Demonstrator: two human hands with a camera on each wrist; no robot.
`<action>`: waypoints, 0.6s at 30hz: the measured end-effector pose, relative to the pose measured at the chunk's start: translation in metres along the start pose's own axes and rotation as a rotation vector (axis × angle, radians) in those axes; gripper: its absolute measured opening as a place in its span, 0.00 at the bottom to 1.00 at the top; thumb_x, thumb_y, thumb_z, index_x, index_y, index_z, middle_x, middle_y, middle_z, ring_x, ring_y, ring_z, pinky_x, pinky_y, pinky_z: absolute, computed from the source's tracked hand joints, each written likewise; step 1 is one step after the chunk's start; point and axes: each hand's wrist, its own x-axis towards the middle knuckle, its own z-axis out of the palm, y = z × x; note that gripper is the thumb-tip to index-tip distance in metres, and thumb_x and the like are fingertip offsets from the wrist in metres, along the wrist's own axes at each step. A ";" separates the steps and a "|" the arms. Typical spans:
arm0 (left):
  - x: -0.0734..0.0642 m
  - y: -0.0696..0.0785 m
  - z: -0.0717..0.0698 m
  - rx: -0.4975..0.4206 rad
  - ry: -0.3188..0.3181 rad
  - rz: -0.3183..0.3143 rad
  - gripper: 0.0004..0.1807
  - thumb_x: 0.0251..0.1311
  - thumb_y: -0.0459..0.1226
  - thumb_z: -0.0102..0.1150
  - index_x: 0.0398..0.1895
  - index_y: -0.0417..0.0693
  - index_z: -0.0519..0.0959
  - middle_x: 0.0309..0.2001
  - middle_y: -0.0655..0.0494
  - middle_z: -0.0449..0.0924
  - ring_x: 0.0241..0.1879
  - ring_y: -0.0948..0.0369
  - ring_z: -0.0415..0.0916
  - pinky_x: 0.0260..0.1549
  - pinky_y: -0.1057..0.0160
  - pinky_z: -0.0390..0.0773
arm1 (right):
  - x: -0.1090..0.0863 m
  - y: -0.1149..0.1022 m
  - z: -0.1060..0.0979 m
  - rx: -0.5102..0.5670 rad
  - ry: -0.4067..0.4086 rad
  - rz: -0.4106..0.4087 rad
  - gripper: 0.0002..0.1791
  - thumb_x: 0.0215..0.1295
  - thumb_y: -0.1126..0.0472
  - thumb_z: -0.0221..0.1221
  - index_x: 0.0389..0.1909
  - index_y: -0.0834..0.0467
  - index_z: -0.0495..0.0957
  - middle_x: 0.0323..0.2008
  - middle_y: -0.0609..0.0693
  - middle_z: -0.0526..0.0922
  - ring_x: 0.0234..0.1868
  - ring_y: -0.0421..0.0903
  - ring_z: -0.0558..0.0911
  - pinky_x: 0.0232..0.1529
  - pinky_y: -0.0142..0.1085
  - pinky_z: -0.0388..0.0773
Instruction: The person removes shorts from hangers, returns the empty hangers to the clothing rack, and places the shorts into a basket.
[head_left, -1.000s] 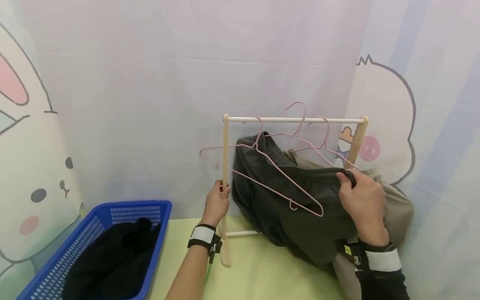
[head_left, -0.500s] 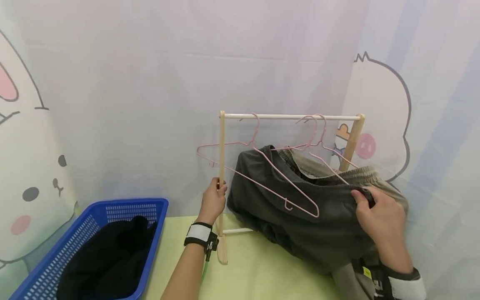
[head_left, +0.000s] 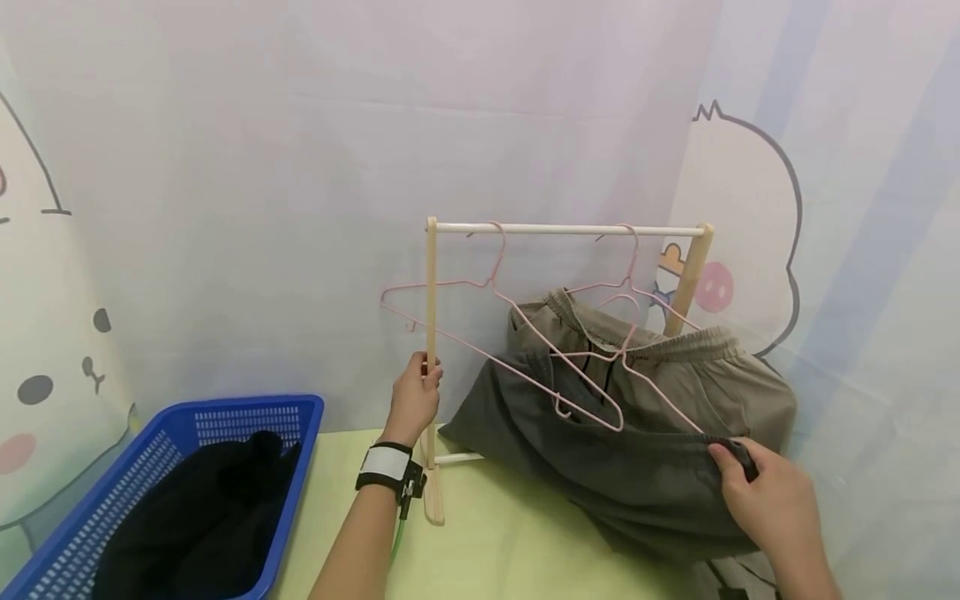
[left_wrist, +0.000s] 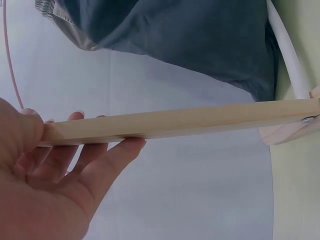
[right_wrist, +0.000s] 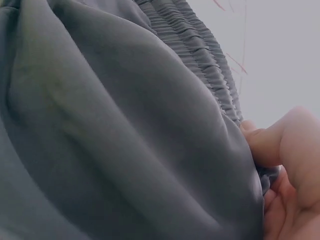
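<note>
Where grey cloth [right_wrist: 135, 110] puckers, perhaps elasticated, the right fingers [right_wrist: 268, 146] pinch.

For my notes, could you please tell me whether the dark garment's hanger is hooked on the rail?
No, the hanger in the dark garment sits wholly below the white rail.
</note>
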 end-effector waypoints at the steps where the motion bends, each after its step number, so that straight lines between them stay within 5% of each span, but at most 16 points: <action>1: 0.000 0.000 0.000 -0.001 -0.001 0.001 0.15 0.81 0.37 0.48 0.62 0.41 0.72 0.52 0.41 0.82 0.49 0.46 0.82 0.38 0.54 0.81 | -0.003 0.003 0.001 0.005 -0.016 0.013 0.21 0.79 0.47 0.54 0.38 0.62 0.82 0.21 0.54 0.78 0.24 0.51 0.76 0.26 0.46 0.73; 4: 0.000 0.000 0.000 -0.001 0.000 0.006 0.15 0.81 0.37 0.49 0.62 0.39 0.72 0.52 0.40 0.82 0.49 0.46 0.83 0.38 0.53 0.81 | -0.013 0.009 0.005 0.020 -0.053 0.061 0.21 0.79 0.47 0.54 0.34 0.60 0.82 0.16 0.49 0.71 0.20 0.46 0.70 0.24 0.39 0.66; 8: -0.001 0.001 -0.001 0.000 -0.001 0.002 0.14 0.81 0.36 0.48 0.62 0.39 0.72 0.52 0.40 0.82 0.51 0.46 0.83 0.38 0.54 0.82 | -0.022 0.015 0.002 0.052 -0.141 0.145 0.25 0.80 0.46 0.53 0.46 0.66 0.83 0.27 0.61 0.84 0.27 0.54 0.81 0.31 0.48 0.79; 12: -0.001 0.002 -0.001 0.000 -0.010 -0.008 0.14 0.81 0.37 0.48 0.62 0.42 0.72 0.53 0.41 0.81 0.50 0.47 0.82 0.37 0.55 0.81 | -0.030 0.025 -0.001 0.055 -0.236 0.215 0.29 0.81 0.46 0.51 0.55 0.70 0.80 0.40 0.66 0.86 0.36 0.60 0.84 0.43 0.58 0.81; 18: -0.001 0.003 -0.002 -0.003 -0.011 -0.016 0.13 0.81 0.37 0.48 0.61 0.43 0.72 0.51 0.41 0.81 0.47 0.50 0.81 0.34 0.58 0.79 | -0.046 0.041 0.003 0.060 -0.301 0.288 0.26 0.82 0.46 0.49 0.45 0.66 0.83 0.33 0.57 0.84 0.33 0.53 0.81 0.43 0.55 0.80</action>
